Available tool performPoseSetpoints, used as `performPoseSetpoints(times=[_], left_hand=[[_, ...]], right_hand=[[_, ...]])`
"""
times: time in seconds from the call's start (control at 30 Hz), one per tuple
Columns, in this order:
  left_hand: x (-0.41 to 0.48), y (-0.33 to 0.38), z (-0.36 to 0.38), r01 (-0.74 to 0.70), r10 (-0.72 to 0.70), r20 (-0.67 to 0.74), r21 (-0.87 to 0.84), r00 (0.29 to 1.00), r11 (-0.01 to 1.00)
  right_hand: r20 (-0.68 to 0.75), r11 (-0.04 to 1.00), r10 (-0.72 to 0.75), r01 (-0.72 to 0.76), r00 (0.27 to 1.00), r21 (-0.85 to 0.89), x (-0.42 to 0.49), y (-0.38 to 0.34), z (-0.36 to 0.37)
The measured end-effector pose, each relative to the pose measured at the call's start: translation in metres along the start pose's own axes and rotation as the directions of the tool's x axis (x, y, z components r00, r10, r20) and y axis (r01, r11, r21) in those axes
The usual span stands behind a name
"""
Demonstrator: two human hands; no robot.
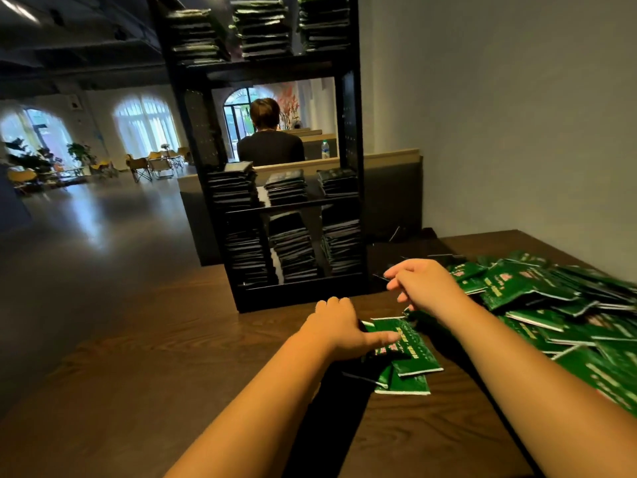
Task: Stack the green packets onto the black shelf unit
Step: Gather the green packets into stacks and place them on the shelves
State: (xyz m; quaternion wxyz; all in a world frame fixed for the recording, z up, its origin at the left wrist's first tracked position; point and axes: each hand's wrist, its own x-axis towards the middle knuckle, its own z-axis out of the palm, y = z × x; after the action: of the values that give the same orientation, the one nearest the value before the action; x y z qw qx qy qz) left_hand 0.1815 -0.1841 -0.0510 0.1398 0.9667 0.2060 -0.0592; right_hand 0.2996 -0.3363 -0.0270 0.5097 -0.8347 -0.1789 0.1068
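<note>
Left hand (339,326) holds green packets (410,357); right hand (424,284) hovers beside pile (551,294).

Seen above the wooden table (172,357), the person's body comprises two forearms and two hands. Both forearms are bare along their whole visible length, smooth and slender. The left hand (339,327) and the right hand (422,284) are likewise bare, fingers and thumbs uncovered.

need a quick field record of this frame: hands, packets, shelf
left hand: grips a bunch of green packets, thumb on top
right hand: over the near edge of the loose pile, fingers curled; grip unclear
shelf unit: black, packet stacks on all three visible tiers
table: dark wood, carries the pile
</note>
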Motion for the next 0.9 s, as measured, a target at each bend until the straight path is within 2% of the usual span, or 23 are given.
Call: performPoseSetpoints(times=[0.1,0.2,0.27,0.4,0.5,0.6,0.67,0.73,0.77,0.83,0.9], left_hand=[[-0.003,0.022,0.025,0.152,-0.153,-0.036,-0.035,0.988,0.988],[0.005,0.033,0.035,0.28,-0.285,-0.054,-0.076,0.957,0.957],[0.013,0.038,0.035,0.292,-0.294,-0.006,-0.082,0.956,0.953],[0.023,0.043,0.022,0.213,-0.209,0.088,-0.041,0.974,0.976],[0.027,0.043,0.012,0.231,-0.221,0.143,-0.059,0.965,0.971],[0.025,0.043,0.007,0.185,-0.17,0.148,-0.094,0.974,0.978],[0.026,0.042,0.008,0.115,-0.099,0.103,-0.165,0.99,0.98],[0.028,0.039,0.009,0.065,-0.063,0.017,-0.268,0.998,0.961],[0.03,0.038,0.008,0.05,-0.059,-0.017,-0.313,0.998,0.948],[0.036,0.032,0.006,0.034,-0.058,-0.049,-0.4,0.997,0.916],[0.041,0.026,0.007,-0.004,-0.034,-0.063,-0.524,0.997,0.852]], right_hand=[[-0.036,0.997,0.075,-0.075,0.997,-0.004,0.004,0.034,0.006],[0.011,0.991,0.12,-0.12,0.993,0.06,0.003,0.053,0.022],[0.025,0.982,0.136,-0.138,0.99,0.129,-0.001,0.059,0.029],[-0.025,0.973,0.111,-0.104,0.994,0.205,-0.006,0.064,0.03],[-0.075,0.962,0.098,-0.075,0.992,0.264,-0.01,0.062,0.025],[-0.268,0.996,-0.042,0.061,0.962,0.064,-0.011,0.063,0.015],[-0.325,0.987,-0.11,0.064,0.939,-0.15,-0.009,0.067,0.01],[-0.299,0.914,-0.062,-0.066,0.952,-0.4,-0.006,0.073,0.007],[-0.275,0.882,-0.006,-0.125,0.961,-0.454,-0.005,0.075,0.006],[-0.233,0.871,0.079,-0.181,0.969,-0.457,-0.005,0.077,0.005],[-0.225,0.866,0.099,-0.195,0.969,-0.461,-0.005,0.079,0.006]])
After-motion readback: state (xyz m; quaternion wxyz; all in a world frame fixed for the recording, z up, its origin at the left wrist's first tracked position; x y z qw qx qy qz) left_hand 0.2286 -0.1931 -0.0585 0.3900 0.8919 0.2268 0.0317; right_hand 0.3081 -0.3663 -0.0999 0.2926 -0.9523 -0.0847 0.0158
